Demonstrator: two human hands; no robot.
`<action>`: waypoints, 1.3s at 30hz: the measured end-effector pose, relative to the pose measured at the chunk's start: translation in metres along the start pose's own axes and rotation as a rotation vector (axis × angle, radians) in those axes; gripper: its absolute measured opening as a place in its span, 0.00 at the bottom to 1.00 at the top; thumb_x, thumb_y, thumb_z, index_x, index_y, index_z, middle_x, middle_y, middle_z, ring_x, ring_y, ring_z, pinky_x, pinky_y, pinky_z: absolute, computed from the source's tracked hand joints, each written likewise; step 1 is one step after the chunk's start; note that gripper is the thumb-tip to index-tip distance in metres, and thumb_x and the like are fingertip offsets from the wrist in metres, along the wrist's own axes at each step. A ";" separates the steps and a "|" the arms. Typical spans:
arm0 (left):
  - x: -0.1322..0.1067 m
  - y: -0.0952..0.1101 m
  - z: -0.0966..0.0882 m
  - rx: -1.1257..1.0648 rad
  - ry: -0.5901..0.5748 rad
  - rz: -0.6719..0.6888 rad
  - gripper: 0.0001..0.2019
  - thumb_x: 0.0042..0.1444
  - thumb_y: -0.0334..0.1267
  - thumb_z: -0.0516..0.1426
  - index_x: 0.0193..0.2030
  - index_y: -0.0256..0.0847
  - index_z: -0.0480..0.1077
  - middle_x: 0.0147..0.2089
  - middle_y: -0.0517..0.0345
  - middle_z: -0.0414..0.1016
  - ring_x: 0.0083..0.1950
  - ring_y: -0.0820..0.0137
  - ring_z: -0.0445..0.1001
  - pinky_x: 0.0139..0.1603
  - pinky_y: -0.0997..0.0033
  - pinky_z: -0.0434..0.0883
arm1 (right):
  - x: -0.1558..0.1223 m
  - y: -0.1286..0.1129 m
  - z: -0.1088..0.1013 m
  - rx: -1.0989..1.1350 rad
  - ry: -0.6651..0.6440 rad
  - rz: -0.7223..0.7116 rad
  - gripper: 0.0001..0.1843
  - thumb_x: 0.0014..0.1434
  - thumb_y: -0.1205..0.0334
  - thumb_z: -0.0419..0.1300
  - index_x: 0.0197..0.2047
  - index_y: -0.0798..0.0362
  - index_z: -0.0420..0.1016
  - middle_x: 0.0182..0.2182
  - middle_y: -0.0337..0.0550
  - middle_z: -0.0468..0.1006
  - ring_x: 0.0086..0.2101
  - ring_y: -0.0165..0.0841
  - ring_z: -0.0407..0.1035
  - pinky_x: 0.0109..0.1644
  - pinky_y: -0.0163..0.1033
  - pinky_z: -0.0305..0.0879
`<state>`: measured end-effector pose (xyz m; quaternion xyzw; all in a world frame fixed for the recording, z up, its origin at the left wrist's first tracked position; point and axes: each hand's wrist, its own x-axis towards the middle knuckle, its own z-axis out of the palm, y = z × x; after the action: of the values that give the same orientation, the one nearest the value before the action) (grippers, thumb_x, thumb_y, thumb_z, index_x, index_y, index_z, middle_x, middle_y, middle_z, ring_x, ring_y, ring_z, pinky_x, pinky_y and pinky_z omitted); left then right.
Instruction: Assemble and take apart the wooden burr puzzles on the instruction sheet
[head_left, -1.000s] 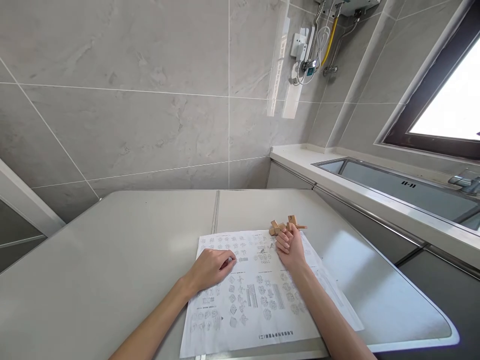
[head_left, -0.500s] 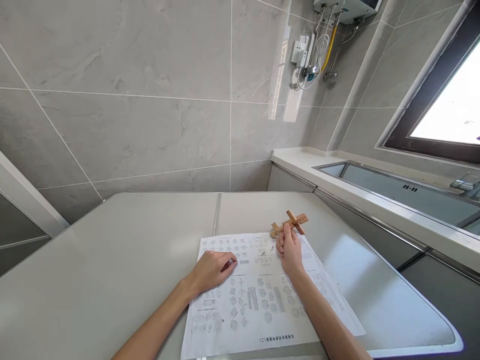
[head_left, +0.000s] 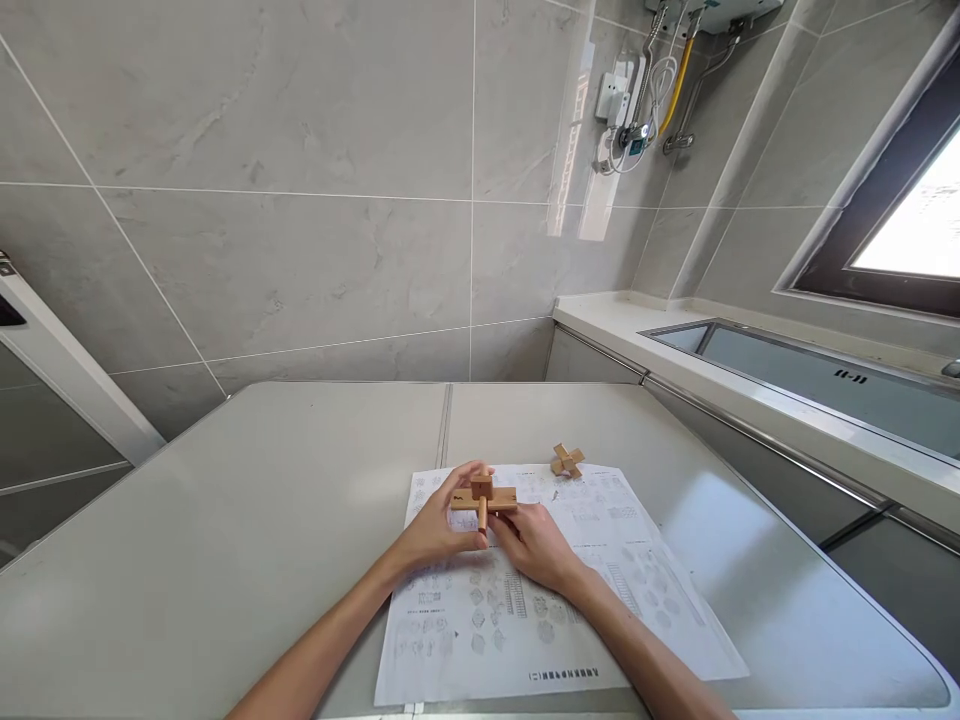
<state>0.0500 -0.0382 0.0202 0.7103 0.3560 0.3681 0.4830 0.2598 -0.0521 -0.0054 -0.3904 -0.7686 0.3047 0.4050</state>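
Wall of grey marbled tile (head_left: pixel 300 270), with pale joint lines, beyond the far edge of the printed sheet (head_left: pixel 465 675). Table (head_left: pixel 187 550), off-white and glossy, under the sheet and spreading out well to its left, with a straight seam leading away from the sheet's far edge. Sink unit (head_left: pixel 600 312), white-topped with grey fronts, to the right of the sheet; steel sink (head_left: pixel 787 365) let into that top. Dark-framed window (head_left: pixel 907 220), bright, farther right of the sheet and higher. Printed sheet itself covered in small line drawings, with a bold line of characters along its near edge. Yellow hose (head_left: pixel 677 88) and white power sockets (head_left: pixel 613 98) high beyond the sheet, to its right.

Left hand (head_left: pixel 439 522) over the sheet's far left part, gripping a wooden burr puzzle (head_left: pixel 481 500), thumb below, fingers above. Right hand (head_left: pixel 541 545) over the sheet's far middle, fingers bent, at the puzzle's right arm; fingertips partly hidden, so cannot tell whether gripping or only touching. Wooden burr puzzle over the sheet's far left part, one bar crosswise with a dark mark near its left end, a block upright at the crossing, another bar pointing toward the sheet's near edge. Second burr puzzle (head_left: pixel 568 461), smaller, at the sheet's far edge, toward the right, well apart from both hands.
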 end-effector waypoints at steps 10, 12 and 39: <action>-0.001 0.014 0.005 0.065 0.004 0.069 0.42 0.44 0.43 0.77 0.65 0.48 0.68 0.65 0.47 0.75 0.65 0.51 0.74 0.69 0.51 0.69 | -0.002 0.002 0.000 -0.033 -0.070 0.008 0.15 0.64 0.67 0.55 0.25 0.49 0.63 0.23 0.38 0.70 0.24 0.32 0.60 0.33 0.39 0.47; -0.001 0.016 0.006 0.083 0.013 0.080 0.42 0.43 0.42 0.77 0.65 0.47 0.68 0.63 0.47 0.76 0.65 0.51 0.75 0.68 0.52 0.70 | -0.002 0.002 0.000 0.012 -0.075 0.035 0.16 0.63 0.67 0.56 0.24 0.49 0.61 0.22 0.37 0.69 0.24 0.32 0.58 0.33 0.39 0.47; -0.002 0.002 0.006 0.120 0.136 -0.038 0.57 0.33 0.46 0.81 0.71 0.52 0.62 0.61 0.48 0.76 0.54 0.54 0.81 0.62 0.51 0.74 | 0.006 -0.003 -0.009 0.803 -0.091 0.500 0.28 0.59 0.33 0.66 0.34 0.52 0.73 0.17 0.30 0.67 0.16 0.24 0.54 0.20 0.32 0.50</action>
<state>0.0543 -0.0430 0.0206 0.7043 0.4228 0.3842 0.4214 0.2643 -0.0477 0.0039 -0.3624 -0.4895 0.6826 0.4038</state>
